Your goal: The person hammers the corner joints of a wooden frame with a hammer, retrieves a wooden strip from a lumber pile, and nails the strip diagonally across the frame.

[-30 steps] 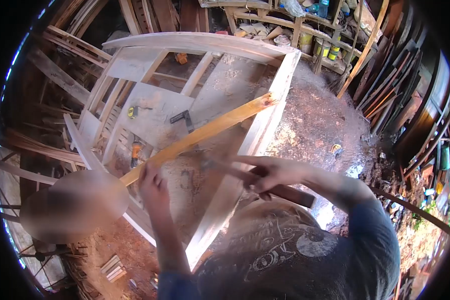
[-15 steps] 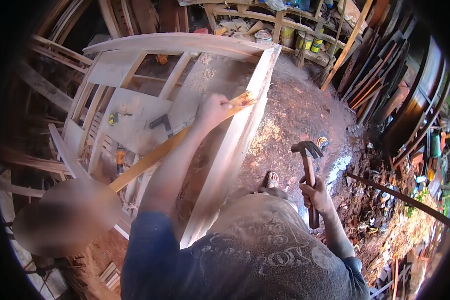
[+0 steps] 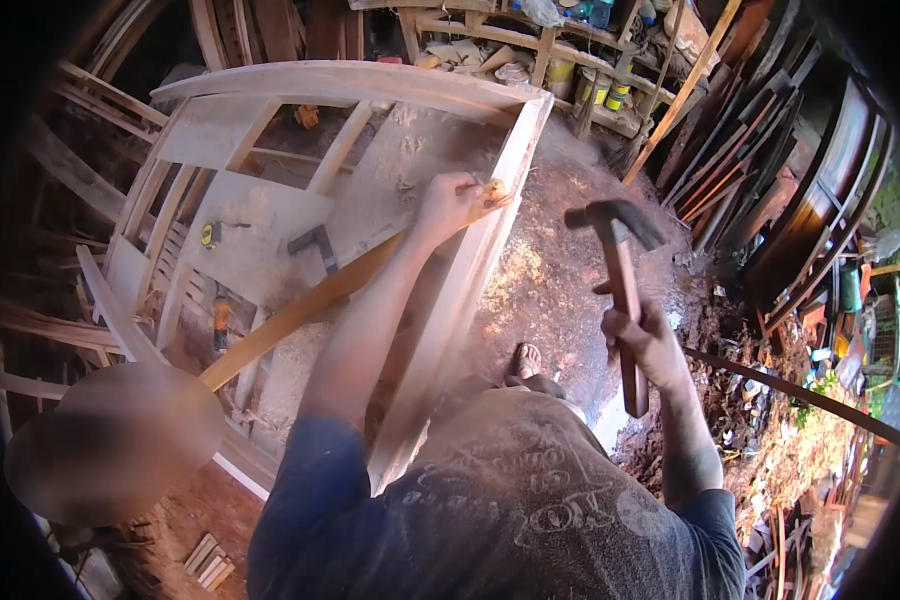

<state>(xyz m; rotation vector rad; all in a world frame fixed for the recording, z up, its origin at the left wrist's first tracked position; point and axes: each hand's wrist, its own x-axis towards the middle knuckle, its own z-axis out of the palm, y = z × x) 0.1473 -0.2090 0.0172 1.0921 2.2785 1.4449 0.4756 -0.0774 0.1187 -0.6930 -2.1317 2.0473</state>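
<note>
Earthen floor [image 3: 550,275]. Centre: wooden frame [image 3: 470,270]. Upper centre: left hand [image 3: 442,207], fingers bent beside yellow board [image 3: 300,305], grip unclear. Right: right hand [image 3: 644,345], clenched around hammer [image 3: 623,275].

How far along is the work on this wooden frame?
Looks done: the yellowish strip lies across the pale frame, one end on its edge. In hand: the left hand is at that end; the right hand holds the hammer up, clear of the strip. Probably left: hammering that end down. Whether a nail is in, I cannot tell.
</note>
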